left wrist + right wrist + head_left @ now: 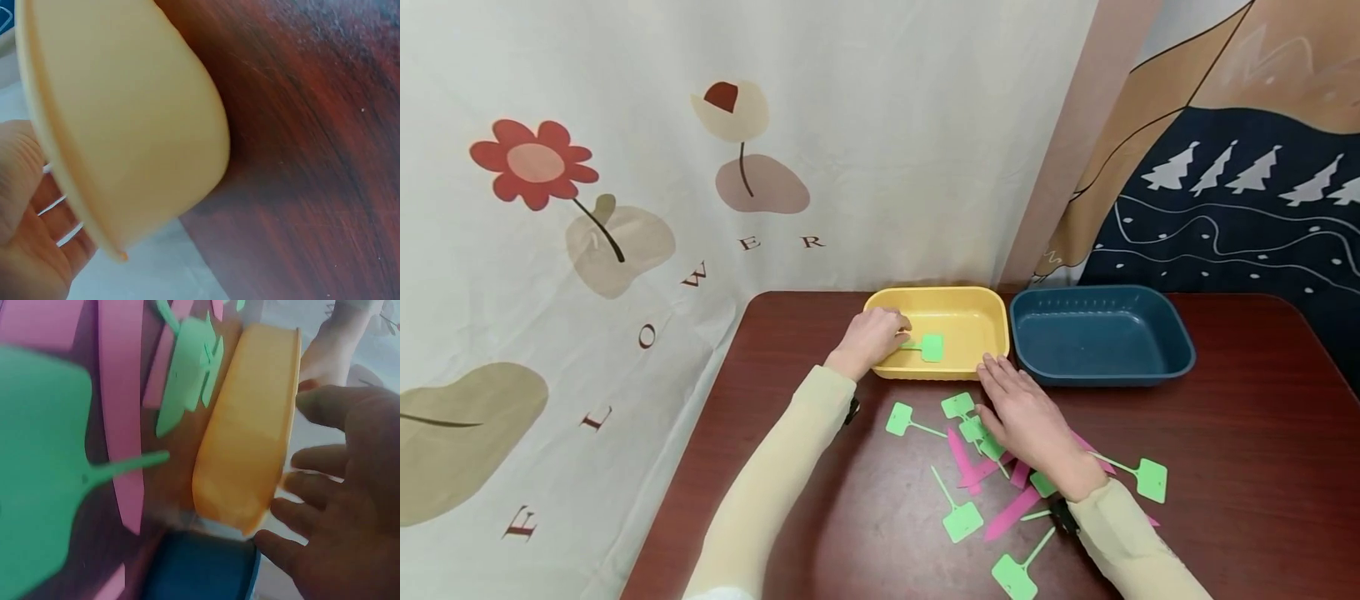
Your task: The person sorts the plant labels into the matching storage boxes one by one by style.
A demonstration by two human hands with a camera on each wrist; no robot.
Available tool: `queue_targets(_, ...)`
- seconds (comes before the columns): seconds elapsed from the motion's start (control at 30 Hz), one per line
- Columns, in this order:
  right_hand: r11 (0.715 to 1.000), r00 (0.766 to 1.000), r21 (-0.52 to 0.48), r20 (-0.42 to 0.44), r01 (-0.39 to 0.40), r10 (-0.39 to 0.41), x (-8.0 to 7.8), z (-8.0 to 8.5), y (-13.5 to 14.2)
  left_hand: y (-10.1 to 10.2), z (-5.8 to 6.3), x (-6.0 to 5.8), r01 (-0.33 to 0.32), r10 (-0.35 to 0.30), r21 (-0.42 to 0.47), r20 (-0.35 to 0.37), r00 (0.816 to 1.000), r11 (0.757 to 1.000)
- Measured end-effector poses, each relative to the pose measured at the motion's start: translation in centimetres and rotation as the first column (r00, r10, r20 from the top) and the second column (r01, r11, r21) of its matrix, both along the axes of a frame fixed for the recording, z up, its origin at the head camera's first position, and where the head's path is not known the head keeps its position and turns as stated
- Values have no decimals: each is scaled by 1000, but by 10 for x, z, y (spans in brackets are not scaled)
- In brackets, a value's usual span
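Observation:
My left hand [874, 335] reaches over the left end of a yellow tray [977, 333], its fingers loosely bent and apart. In the left wrist view the rim partly hides this hand [28, 219]. A green plant label [932, 347] lies in the tray, its stem running to the fingertips. My right hand [1018, 417] has its fingers extended, tips at the tray's front right corner. The right wrist view shows these fingers spread beside the tray wall [250, 425]. Under and around the right hand lie green labels [962, 522] and pink pointed strips [1011, 512].
A blue tray [1105, 337] stands right beside the yellow one at the back of the dark red table [820, 542]. More green labels [1152, 480] lie scattered toward the right and front. Printed fabric [887, 125] hangs behind the table.

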State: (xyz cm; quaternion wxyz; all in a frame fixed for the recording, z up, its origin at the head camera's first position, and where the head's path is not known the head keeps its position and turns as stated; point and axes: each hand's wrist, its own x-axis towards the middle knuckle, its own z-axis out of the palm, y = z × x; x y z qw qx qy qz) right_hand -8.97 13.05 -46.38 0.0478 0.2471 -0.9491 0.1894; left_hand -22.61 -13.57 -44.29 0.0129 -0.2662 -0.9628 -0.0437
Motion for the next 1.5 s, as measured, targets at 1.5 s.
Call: queue_targets(1.5, 946, 971, -221, 13, 237, -240, 31, 21, 97, -10, -25, 125, 323, -322, 9, -61, 945, 946)
